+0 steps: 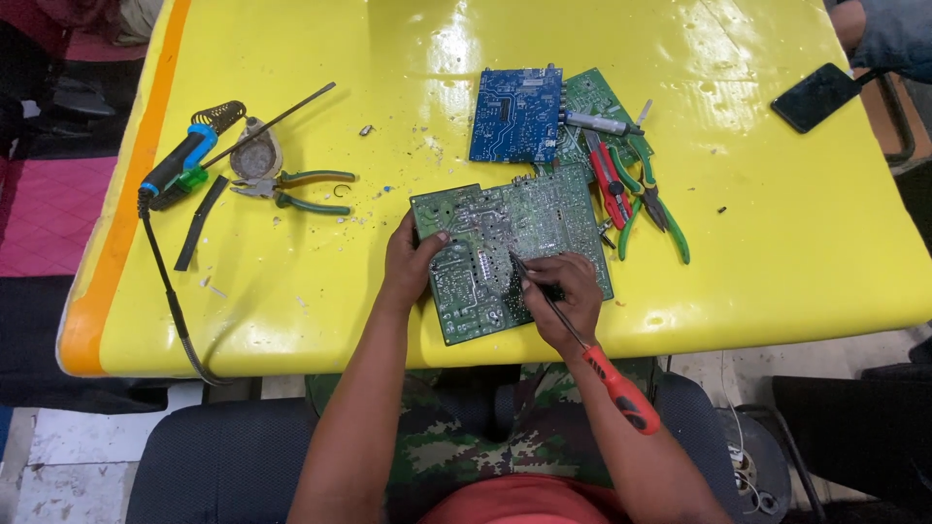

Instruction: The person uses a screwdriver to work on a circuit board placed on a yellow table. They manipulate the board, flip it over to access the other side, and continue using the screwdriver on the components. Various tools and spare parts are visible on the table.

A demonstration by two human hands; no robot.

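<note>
A large green circuit board (495, 233) lies solder side up near the front edge of the yellow table (777, 243). My left hand (412, 262) grips the board's left edge, thumb on top. My right hand (565, 296) holds a screwdriver with a red handle (621, 390). Its thin shaft runs under my fingers and the tip touches the board near its middle.
A blue circuit board (515, 114) and a smaller green one (594, 102) lie behind. Red and green pliers (636, 194) sit to the right. At left are a soldering iron (180, 167), green-handled pliers (301, 189) and a black strip. A dark phone (815, 96) rests far right.
</note>
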